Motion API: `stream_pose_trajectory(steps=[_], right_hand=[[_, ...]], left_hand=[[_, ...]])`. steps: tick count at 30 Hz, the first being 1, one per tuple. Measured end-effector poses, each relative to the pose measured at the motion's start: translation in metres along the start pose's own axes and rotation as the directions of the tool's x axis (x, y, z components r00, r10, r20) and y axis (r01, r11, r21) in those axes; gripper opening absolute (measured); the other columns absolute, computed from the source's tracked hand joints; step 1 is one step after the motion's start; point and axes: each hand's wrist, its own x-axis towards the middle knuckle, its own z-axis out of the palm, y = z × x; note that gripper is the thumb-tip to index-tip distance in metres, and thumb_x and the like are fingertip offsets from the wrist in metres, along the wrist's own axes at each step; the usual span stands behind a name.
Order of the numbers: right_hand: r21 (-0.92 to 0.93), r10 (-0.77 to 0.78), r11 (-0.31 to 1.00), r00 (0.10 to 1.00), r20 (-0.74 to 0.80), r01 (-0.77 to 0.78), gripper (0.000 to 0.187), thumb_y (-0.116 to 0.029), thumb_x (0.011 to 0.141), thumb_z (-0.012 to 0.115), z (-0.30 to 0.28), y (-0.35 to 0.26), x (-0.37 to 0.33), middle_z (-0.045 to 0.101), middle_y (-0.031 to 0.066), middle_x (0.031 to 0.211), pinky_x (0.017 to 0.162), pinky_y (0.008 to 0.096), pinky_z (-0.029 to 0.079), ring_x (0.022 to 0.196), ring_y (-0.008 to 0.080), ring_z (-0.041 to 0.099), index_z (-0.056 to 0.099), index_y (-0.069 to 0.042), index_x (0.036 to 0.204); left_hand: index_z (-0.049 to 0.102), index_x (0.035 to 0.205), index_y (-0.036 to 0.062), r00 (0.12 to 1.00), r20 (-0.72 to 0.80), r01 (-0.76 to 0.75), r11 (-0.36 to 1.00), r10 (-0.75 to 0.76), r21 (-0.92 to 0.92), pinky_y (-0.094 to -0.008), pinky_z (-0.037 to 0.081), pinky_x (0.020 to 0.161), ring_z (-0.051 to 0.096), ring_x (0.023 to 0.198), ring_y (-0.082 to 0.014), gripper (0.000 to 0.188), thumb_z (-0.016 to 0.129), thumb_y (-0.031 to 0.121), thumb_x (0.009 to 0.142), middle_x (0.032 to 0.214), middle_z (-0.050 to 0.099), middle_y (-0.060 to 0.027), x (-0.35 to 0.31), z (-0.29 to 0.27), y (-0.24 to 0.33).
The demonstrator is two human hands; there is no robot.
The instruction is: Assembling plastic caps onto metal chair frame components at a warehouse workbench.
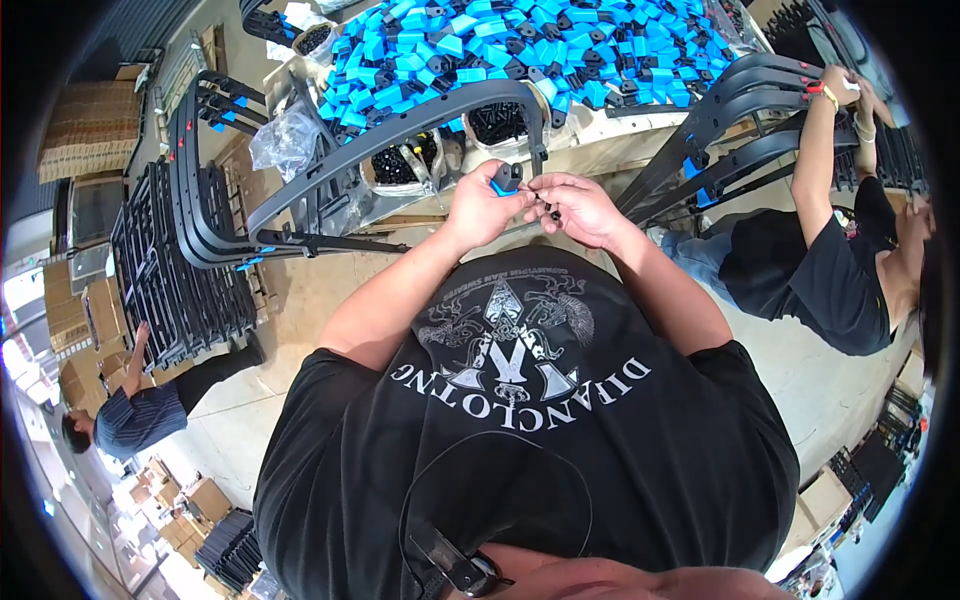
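Note:
My left hand [478,210] is closed around a blue-and-black plastic piece [507,180], whose black end stands up above the thumb. Close beside it, my right hand [583,212] pinches small dark fastener-like parts [548,210] at its fingertips, too small to name exactly. The fingertips of both hands meet in front of my chest. Just beyond them a black curved frame [400,110] arches up, its right end coming down near my right hand.
Behind lies a big heap of blue and black plastic pieces [540,50] on a table. Bags of small black parts [497,122] stand at its front edge. More black frames [200,190] are on the left. Co-workers are at right [810,260] and far left [145,415].

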Motion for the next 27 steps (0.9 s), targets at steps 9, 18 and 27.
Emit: stream_pose_trajectory(steps=[9, 18, 27], right_hand=[[-0.019, 0.042, 0.999, 0.999, -0.028, -0.043, 0.018, -0.018, 0.101, 0.062, -0.036, 0.007, 0.003, 0.065, 0.0052, 0.091, 0.055, 0.0238, 0.041, 0.067, 0.0109, 0.056, 0.061, -0.004, 0.113], [-0.111, -0.077, 0.993, 0.921, -0.381, 0.037, 0.024, -0.026, 0.102, 0.060, -0.067, -0.012, 0.020, 0.055, 0.0002, 0.075, 0.049, 0.0255, 0.034, 0.057, 0.0091, 0.045, 0.065, -0.003, 0.099], [-0.149, -0.064, 0.989, 0.927, -0.369, 0.009, 0.024, -0.028, 0.101, 0.061, -0.068, -0.016, 0.032, 0.055, -0.0005, 0.074, 0.050, 0.0263, 0.034, 0.055, 0.0096, 0.045, 0.065, -0.005, 0.097]], left_hand=[[0.055, 0.104, 0.0030, 0.976, -0.011, 0.197, 0.908, -0.216, -0.370, -0.0283, 0.048, 0.054, 0.060, 0.064, -0.0144, 0.031, 0.080, 0.007, 0.085, 0.084, 0.066, -0.0067, 0.023, 0.023, -0.020], [0.043, 0.118, -0.0009, 0.909, 0.084, 0.397, 0.788, -0.408, -0.472, -0.0330, 0.058, 0.062, 0.068, 0.075, -0.0217, 0.035, 0.068, 0.013, 0.097, 0.097, 0.067, -0.0161, 0.039, 0.057, -0.041], [0.056, 0.116, 0.0106, 0.868, 0.302, 0.496, 0.731, -0.396, -0.469, -0.0432, 0.057, 0.091, 0.063, 0.102, -0.0177, 0.022, 0.068, 0.017, 0.098, 0.108, 0.063, -0.0037, 0.053, 0.061, -0.058]])
